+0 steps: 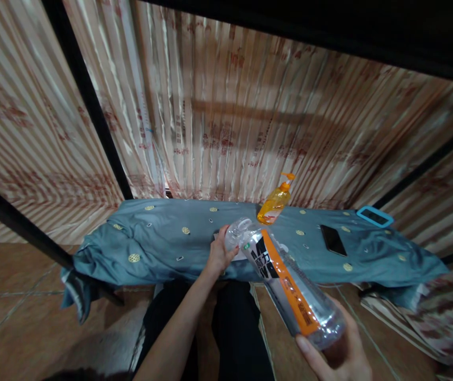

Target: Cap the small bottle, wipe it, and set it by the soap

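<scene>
A large clear plastic bottle (289, 288) with a silver, black and orange label lies tilted across my view, above the front edge of the cloth-covered surface. It looks see-through, with no coloured liquid visible in it. My left hand (219, 255) closes round its narrower upper end, the fingers partly hidden by the plastic. At the bottom end, my right hand (339, 346) grips the base, thumb on the near side. Something white and dark lies under the left hand, too covered to name.
A yellow pump bottle (274, 205) stands behind the plastic bottle on the blue-grey patterned cloth (158, 254). A black phone (333, 239) and a blue-rimmed object (375, 216) lie to the right. Dark poles (91, 106) and striped curtains (226, 106) surround the surface.
</scene>
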A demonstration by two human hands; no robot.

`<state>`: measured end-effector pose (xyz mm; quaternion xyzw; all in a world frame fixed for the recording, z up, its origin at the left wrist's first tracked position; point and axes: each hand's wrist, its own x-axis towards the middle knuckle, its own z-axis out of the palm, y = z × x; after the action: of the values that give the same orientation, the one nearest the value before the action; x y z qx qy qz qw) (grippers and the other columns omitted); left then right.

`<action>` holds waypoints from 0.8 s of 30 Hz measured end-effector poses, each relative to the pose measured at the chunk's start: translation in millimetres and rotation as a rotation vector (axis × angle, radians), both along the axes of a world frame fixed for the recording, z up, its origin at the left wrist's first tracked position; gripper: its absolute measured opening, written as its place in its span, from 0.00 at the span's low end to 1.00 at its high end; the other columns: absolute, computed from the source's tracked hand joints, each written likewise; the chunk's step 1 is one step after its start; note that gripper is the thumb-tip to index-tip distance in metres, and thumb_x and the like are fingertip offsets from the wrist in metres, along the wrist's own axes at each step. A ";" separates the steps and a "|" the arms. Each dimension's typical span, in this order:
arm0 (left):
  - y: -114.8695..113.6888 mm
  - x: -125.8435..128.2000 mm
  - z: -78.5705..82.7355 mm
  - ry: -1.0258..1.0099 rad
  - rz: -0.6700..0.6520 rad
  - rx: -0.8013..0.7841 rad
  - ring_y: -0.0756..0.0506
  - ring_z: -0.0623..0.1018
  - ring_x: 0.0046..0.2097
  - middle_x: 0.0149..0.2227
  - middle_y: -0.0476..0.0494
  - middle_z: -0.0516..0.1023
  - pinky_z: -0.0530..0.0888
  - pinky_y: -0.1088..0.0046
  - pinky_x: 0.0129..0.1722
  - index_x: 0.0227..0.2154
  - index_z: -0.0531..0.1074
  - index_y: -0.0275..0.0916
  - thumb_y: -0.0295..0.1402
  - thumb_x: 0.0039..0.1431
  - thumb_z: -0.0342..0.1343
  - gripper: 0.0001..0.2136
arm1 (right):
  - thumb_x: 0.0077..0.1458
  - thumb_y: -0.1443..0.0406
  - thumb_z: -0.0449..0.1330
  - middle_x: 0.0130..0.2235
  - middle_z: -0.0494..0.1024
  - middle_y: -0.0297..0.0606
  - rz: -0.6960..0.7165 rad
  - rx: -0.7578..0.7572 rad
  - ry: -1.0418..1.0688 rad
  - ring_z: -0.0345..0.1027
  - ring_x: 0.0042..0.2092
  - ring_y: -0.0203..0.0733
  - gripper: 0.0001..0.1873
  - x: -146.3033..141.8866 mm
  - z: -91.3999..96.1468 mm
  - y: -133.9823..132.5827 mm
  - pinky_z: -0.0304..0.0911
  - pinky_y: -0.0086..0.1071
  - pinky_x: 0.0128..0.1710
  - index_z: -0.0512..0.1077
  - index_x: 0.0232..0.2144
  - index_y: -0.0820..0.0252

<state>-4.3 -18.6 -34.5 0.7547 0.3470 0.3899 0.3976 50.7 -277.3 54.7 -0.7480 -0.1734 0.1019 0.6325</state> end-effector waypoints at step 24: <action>5.7 10.2 -12.4 -0.018 0.052 0.044 0.40 0.80 0.46 0.45 0.43 0.80 0.76 0.62 0.50 0.53 0.69 0.37 0.24 0.44 0.66 0.30 | 0.37 0.47 0.70 0.50 0.76 0.44 0.023 0.053 0.004 0.73 0.47 0.45 0.46 -4.3 -2.4 0.9 0.69 0.30 0.44 0.62 0.55 0.59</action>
<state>5.9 -12.9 -46.9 0.7503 0.3542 0.4145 0.3739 46.4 -276.4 52.3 -0.7288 -0.1832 0.1058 0.6512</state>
